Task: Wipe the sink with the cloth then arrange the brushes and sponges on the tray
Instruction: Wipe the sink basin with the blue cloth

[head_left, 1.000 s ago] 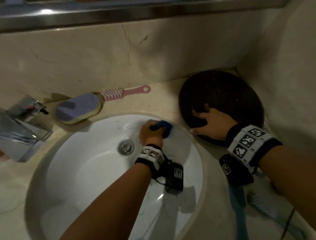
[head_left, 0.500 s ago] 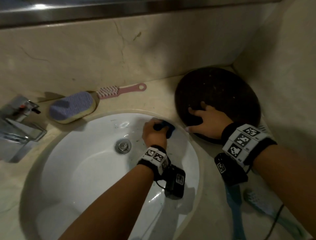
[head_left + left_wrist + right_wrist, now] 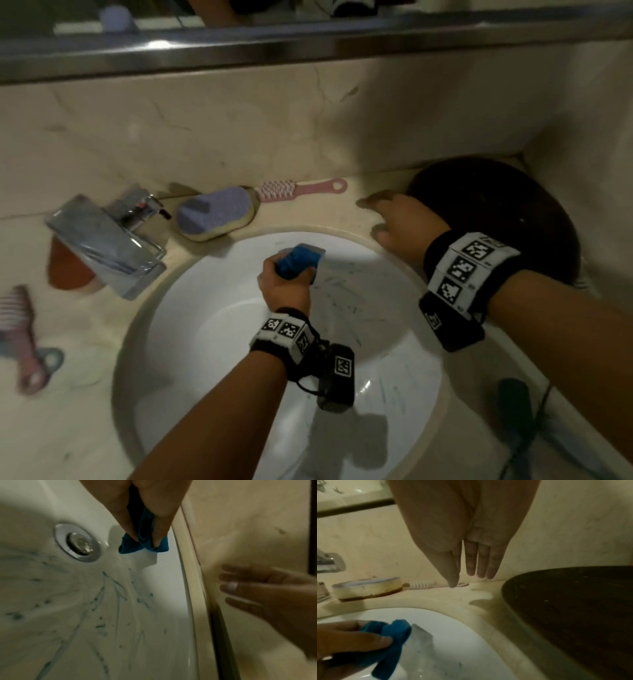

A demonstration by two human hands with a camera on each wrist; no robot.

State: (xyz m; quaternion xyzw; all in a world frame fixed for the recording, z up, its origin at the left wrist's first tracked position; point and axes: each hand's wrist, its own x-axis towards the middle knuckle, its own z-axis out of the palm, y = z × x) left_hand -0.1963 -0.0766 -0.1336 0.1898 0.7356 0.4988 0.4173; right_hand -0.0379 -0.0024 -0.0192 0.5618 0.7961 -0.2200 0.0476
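Note:
My left hand [image 3: 284, 284] grips a bunched blue cloth [image 3: 297, 263] against the far inner wall of the white sink [image 3: 212, 329], just right of the drain [image 3: 77, 542]. The cloth [image 3: 144, 546] shows between finger and thumb in the left wrist view. Blue-green streaks mark the basin. My right hand [image 3: 397, 219] hovers with straight fingers [image 3: 481, 563] over the counter, between the sink rim and the dark round tray [image 3: 513, 202]. A purple sponge [image 3: 215, 214] and a pink brush [image 3: 298, 189] lie behind the sink.
A chrome faucet [image 3: 106, 240] stands left of the basin, with an orange-brown object [image 3: 68, 274] beneath it. Striped brushes [image 3: 20, 329] lie at the far left counter. A green-handled brush [image 3: 517, 401] lies at the lower right. A mirror ledge [image 3: 308, 48] runs above.
My right hand has left the tray and moved left over the counter towards the pink brush. The left hand slid the cloth up the sink wall towards the far rim.

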